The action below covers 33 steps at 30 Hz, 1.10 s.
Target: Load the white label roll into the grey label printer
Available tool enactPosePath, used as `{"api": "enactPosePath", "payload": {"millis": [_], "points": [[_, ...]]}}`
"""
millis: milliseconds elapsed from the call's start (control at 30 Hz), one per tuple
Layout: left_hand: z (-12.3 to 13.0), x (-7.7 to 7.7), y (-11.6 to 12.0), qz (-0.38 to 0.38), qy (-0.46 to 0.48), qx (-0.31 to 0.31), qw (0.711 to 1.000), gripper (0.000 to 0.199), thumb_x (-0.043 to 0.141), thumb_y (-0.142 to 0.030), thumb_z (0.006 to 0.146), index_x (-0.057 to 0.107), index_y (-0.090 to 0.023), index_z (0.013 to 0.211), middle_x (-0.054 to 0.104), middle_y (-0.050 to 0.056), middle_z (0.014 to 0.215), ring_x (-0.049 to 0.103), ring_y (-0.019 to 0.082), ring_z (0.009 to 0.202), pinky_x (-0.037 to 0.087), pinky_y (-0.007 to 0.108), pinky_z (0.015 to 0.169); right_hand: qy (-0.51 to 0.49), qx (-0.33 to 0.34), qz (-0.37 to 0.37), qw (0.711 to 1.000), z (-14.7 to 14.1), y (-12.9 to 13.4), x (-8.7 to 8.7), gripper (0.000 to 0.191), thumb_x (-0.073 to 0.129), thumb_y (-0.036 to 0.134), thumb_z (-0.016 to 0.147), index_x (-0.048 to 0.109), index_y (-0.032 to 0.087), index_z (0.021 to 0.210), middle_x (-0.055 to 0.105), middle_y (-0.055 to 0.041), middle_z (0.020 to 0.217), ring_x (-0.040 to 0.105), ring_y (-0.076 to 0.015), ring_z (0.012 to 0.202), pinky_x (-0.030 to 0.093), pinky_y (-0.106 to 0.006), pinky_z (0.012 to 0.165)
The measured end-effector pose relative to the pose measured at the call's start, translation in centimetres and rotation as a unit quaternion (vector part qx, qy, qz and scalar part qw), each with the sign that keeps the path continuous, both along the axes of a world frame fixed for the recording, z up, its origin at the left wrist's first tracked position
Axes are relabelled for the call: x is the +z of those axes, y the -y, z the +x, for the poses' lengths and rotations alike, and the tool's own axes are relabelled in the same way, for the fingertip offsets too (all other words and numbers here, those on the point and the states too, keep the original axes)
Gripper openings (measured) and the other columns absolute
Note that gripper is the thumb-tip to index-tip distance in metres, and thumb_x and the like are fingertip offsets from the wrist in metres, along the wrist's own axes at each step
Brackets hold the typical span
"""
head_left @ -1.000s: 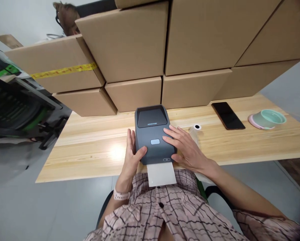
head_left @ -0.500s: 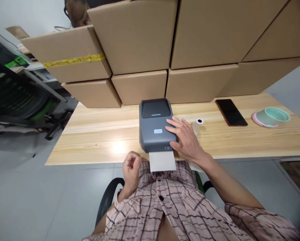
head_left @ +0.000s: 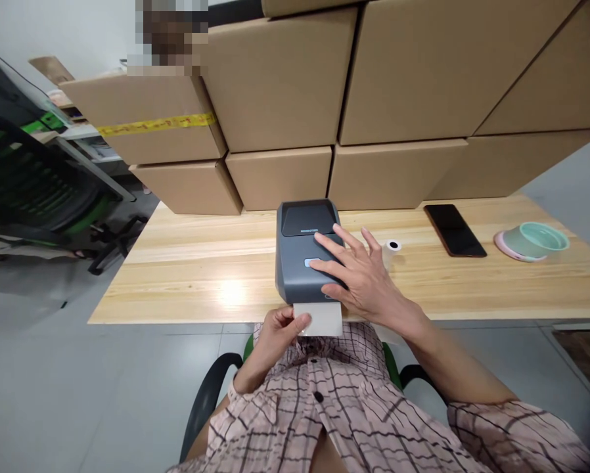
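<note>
Your left hand [head_left: 278,334] pinches the paper [head_left: 327,320]; your right hand [head_left: 368,276] spreads over the printer [head_left: 294,251], fingertip at button [head_left: 308,263]. Paper's out; not detached.

The printer [head_left: 295,279] looks like smooth, matt plastic; the near strip [head_left: 326,320] is smooth paper. The tabletop [head_left: 186,269] is grained wood, glossy at left. Far boxes [head_left: 413,75] are matt cardboard; the phone [head_left: 455,230], right, looks glossy; the shirt [head_left: 344,407] is cloth.

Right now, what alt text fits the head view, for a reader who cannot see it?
The left hand holds paper sticking out of a printer; the right hand is spread over the printer. Boxes stand behind; a phone and cup sit at right.
</note>
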<state>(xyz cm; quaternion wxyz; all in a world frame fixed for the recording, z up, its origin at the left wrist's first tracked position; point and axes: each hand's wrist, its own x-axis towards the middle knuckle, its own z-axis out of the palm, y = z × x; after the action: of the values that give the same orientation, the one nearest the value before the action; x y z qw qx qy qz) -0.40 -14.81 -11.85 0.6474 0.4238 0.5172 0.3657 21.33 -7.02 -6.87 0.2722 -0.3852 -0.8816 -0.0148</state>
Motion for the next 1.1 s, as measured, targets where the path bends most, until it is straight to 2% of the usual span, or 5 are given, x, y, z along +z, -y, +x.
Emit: {"api": "enactPosePath", "payload": {"millis": [233,333,467,733,1100], "points": [[-1.8,-0.2,-0.5,0.154,-0.049,0.137,0.977,0.052,0.069,-0.055,0.091,0.057,-0.017,0.058,0.051,-0.003,0.056,0.044,0.009,0.055,0.037,0.023,0.056,-0.064,0.016,-0.095,0.993,0.5,0.1,-0.8,0.062,0.029,0.072,0.102,0.061,0.034,0.139,0.038,-0.0022,0.17,0.021,-0.0305,0.162,0.012,-0.064,0.129],[-2.3,0.2,-1.3,0.247,-0.076,0.216,0.942,0.036,0.06,-0.053,0.098,0.074,-0.022,0.11,0.074,0.006,0.111,0.068,0.018,0.096,0.054,0.03,0.084,-0.18,-0.027,-0.184,0.966,1.6,1.2,-2.2,0.07,0.027,0.075,0.101,0.038,0.037,0.159,0.024,-0.0027,0.175,0.016,-0.0302,0.163,0.016,-0.064,0.129],[-1.3,-0.1,-2.3,0.271,-0.091,0.144,0.947,0.063,0.047,-0.058,0.102,0.043,-0.03,0.159,0.037,0.006,0.17,0.034,0.028,0.157,0.03,0.043,0.128,-0.254,-0.059,-0.288,0.921,2.4,2.6,-3.7,0.072,0.028,0.072,0.103,0.023,0.038,0.166,0.023,-0.0031,0.175,0.015,-0.0299,0.163,0.017,-0.062,0.13],[1.1,-2.4,-2.4,0.304,-0.086,0.18,0.932,0.066,0.034,-0.06,0.106,0.031,-0.03,0.165,0.024,0.002,0.175,0.014,0.027,0.164,0.013,0.045,0.135,-0.3,-0.046,-0.329,0.894,2.0,3.5,-4.7,0.075,0.034,0.073,0.101,0.021,0.039,0.166,0.022,-0.0009,0.176,0.018,-0.0308,0.163,0.015,-0.064,0.131],[-1.9,4.4,-11.4,0.433,-0.124,0.177,0.875,0.054,0.043,-0.054,0.105,0.06,-0.024,0.147,0.055,0.008,0.158,0.046,0.028,0.151,0.032,0.052,0.128,-0.205,-0.017,-0.179,0.962,1.9,-2.9,3.6,0.092,0.024,0.081,0.096,-0.004,0.031,0.168,0.01,-0.0087,0.178,0.015,-0.0368,0.162,0.018,-0.065,0.129]]}}
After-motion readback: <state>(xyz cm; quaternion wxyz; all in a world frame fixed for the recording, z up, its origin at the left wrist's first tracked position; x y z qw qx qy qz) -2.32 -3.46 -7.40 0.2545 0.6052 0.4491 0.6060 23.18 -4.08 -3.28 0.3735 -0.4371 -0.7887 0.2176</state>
